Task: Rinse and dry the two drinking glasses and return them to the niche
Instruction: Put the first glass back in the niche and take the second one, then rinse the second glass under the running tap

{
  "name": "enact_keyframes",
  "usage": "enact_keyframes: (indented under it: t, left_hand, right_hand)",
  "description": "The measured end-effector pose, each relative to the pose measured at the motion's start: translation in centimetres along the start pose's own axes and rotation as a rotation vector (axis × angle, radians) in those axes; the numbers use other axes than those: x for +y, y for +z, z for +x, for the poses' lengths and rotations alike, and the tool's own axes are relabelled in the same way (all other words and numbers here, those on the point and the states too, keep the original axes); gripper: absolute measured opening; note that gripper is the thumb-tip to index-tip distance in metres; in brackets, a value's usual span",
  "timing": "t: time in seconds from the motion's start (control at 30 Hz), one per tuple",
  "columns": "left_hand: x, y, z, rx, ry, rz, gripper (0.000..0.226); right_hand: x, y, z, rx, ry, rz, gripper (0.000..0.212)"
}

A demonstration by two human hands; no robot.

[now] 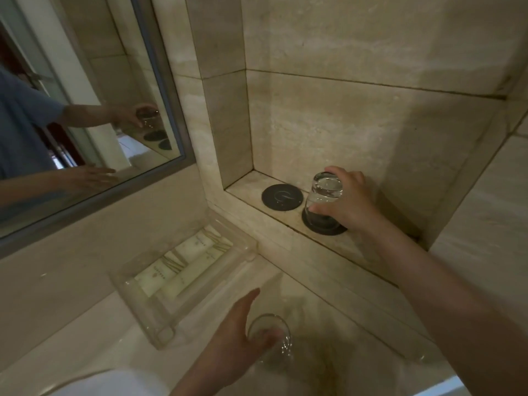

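The right hand (347, 201) reaches far into the niche (328, 130) and grips an upside-down glass (324, 200) on a dark coaster (324, 225). The left hand (237, 335), fingers straight, touches a second glass (270, 332) on the near surface (328, 324). A mirror (71, 110) hangs on the left.

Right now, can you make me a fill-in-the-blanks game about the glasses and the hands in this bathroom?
1. The right hand holds a glass on a round black ____ in the niche.
2. The number of black coasters in the niche is ____.
3. The left hand touches the second glass down on the ____.
4. The clear tray sits below the ____ on the wall.

Missing words: coaster; two; counter; mirror
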State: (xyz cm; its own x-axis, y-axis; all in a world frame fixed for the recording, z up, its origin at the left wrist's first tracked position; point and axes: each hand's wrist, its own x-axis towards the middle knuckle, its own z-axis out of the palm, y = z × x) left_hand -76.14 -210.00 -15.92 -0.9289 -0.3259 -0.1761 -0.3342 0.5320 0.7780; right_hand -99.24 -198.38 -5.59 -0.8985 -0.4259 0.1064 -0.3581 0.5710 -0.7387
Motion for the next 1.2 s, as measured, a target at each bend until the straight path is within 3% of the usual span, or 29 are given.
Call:
enact_keyframes:
  t: [0.1,0.17,0.23,0.37,0.47,0.57,0.8,0.97,1.2]
  left_hand:
    - [-1.0,0.5,-0.5,-0.134,-0.012,0.048,0.125]
    - [-1.4,1.0,-0.7,-0.166,-0.015,0.062,0.137]
    - [-1.6,1.8,-0.8,-0.142,-0.037,0.059,0.125]
    - [-1.3,2.9,-0.9,-0.062,-0.068,-0.007,0.109]
    - [-1.1,2.9,-1.3,-0.027,-0.093,-0.036,0.106]
    - [-1.0,1.9,-3.1,0.064,-0.117,-0.145,0.103]
    - [-1.3,-3.1,-11.2,0.285,-0.147,-0.33,0.102]
    - [-3.6,-6.4,-18.2,0.434,-0.25,-0.337,0.101]
    - [-9.4,-10.0,-27.0,0.426,-0.448,-0.346,0.095]
  right_hand:
    - [0.1,0.1,-0.2,0.007,0.008,0.015,0.095]
    - [0.3,0.2,-0.8,0.062,0.032,0.07,0.106]
    - [0.4,0.0,-2.3,0.177,-0.009,0.132,0.107]
    - [0.7,0.0,-8.8,0.245,-0.15,0.249,0.077]
    - [2.2,2.0,-14.4,0.058,-0.13,0.407,0.065]
    - [3.9,5.2,-18.4,-0.249,-0.06,0.436,0.067]
    - [2.2,12.8,-22.6,-0.72,-0.189,0.377,0.097]
    - [-3.7,18.8,-25.6,-0.911,-0.318,0.505,0.098]
    - [-9.6,27.4,-32.3,-0.957,-0.305,0.54,0.081]
